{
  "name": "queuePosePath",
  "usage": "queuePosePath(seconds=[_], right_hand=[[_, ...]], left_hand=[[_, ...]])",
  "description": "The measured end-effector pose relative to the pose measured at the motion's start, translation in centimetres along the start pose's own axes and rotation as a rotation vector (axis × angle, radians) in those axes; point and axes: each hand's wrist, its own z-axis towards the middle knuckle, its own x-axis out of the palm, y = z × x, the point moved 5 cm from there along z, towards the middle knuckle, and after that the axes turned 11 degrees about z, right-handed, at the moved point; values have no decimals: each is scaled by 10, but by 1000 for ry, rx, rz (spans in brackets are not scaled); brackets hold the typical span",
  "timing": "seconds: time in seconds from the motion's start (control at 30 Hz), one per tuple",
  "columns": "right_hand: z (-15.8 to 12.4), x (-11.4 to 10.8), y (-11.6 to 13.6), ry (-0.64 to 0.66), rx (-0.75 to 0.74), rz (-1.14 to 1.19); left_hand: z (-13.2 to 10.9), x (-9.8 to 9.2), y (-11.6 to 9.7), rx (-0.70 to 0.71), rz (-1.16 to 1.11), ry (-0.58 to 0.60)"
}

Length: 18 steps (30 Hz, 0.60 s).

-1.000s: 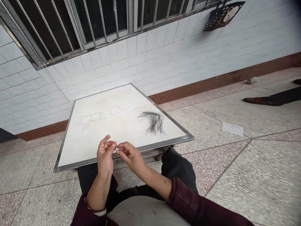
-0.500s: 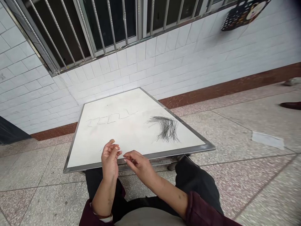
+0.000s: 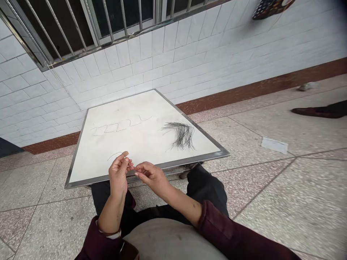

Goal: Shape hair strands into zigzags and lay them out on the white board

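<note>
Hands are meeting just over the near edge of the table (image 3: pixel 162 165), close to its near left corner. My left hand (image 3: pixel 118 173) is pinching one thin hair strand (image 3: pixel 113 155) between thumb and finger. My right hand (image 3: pixel 150 176) is pinching it too, I think, a little way along, but the hair is so thin there that I am not sure. The two hands are almost touching. The loose end of the strand is curling out past my left hand and lying on the white top.

A pile of dark hair (image 3: pixel 180 134) is lying near the right edge of the table, well apart from my hands. A thin zigzag line (image 3: pixel 119 126) is running across the middle, toward the far edge.

I am guessing the strand is very light and soft, bending any way and slipping out easily. A hard pull could be snapping it. Holding it with just the tips of finger and thumb, near one end, with a gentle squeeze, is looking best to me.
</note>
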Motion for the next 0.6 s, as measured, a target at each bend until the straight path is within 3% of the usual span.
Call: queuePosePath(seconds=[0.6], right_hand=[[-8, 1, -1, 157, -97, -109]], left_hand=[[-3, -6, 3, -12, 201, 65]])
